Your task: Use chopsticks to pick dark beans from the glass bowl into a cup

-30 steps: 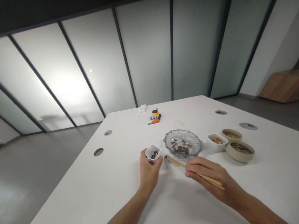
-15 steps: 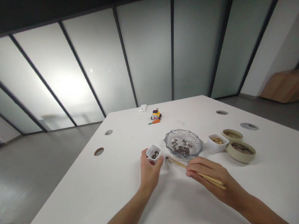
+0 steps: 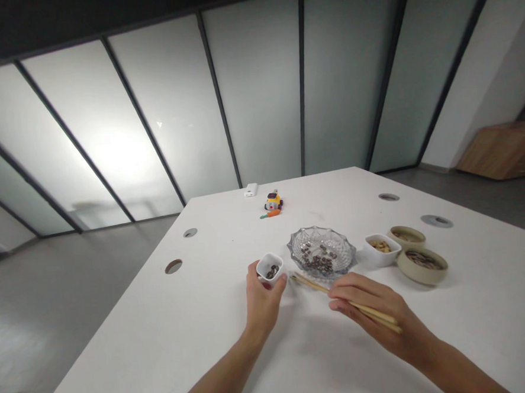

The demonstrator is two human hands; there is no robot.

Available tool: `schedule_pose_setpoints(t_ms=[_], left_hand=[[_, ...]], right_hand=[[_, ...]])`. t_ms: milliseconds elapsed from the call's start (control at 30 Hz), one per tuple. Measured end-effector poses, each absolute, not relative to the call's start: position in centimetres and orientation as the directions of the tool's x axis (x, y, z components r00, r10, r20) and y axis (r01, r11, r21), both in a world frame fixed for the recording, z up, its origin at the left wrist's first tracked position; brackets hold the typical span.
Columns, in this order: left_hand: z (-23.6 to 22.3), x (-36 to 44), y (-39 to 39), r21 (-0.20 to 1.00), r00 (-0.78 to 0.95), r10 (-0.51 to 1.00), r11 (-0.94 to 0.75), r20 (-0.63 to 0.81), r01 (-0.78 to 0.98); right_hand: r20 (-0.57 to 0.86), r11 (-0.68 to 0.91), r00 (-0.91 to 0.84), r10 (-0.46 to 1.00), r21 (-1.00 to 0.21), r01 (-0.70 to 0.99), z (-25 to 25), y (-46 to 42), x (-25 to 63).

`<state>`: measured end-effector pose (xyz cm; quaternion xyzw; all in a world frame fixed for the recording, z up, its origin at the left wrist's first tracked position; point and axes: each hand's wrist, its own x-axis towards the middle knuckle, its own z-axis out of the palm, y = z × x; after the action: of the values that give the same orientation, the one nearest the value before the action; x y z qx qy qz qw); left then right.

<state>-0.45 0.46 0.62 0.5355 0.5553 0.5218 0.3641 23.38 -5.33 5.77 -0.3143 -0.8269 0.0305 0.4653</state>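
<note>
My left hand (image 3: pixel 263 300) is closed around a small white cup (image 3: pixel 263 261), tilted so its inside shows. Several dark beans (image 3: pixel 272 272) lie in it. My right hand (image 3: pixel 371 308) grips a pair of wooden chopsticks (image 3: pixel 312 285). Their tips are just right of my left thumb, close to the cup; a small dark spot shows there, too blurred to tell if it is a bean. Beyond the chopsticks stands a clear glass bowl (image 3: pixel 298 240) with many dark beans (image 3: pixel 320 264) at its bottom.
Right of the glass bowl stand a white bowl (image 3: pixel 375 259) of light brown pieces and two pale green bowls (image 3: pixel 423 277) (image 3: pixel 409 229). Farther back on the white table (image 3: pixel 206 295) are a toy car (image 3: pixel 273 202), a toy carrot (image 3: pixel 272 213) and a white device (image 3: pixel 251 190).
The chopsticks and my right hand have shifted very slightly to the right. The dark bean seen at the tips before is less distinct now. My left hand and the cup stay put.
</note>
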Motion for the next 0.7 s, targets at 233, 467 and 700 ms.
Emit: schedule_pose_setpoints(t_ms=[233, 467, 700], left_hand=[[0.59, -0.33, 0.58, 0.969, -0.166, 0.974, -0.118, 0.156, 0.218], [0.61, -0.38, 0.53, 0.971, -0.160, 0.975, -0.118, 0.153, 0.206], [0.69, -0.42, 0.49, 0.968, -0.154, 0.975, -0.123, 0.159, 0.219]], right_hand=[[0.753, 0.809, -0.392, 0.528, -0.304, 0.503, 5.57, -5.18, 23.57], [0.755, 0.810, -0.402, 0.518, -0.283, 0.513, 5.43, -5.19, 23.64], [0.749, 0.804, -0.391, 0.535, -0.310, 0.507, 5.59, -5.28, 23.53]])
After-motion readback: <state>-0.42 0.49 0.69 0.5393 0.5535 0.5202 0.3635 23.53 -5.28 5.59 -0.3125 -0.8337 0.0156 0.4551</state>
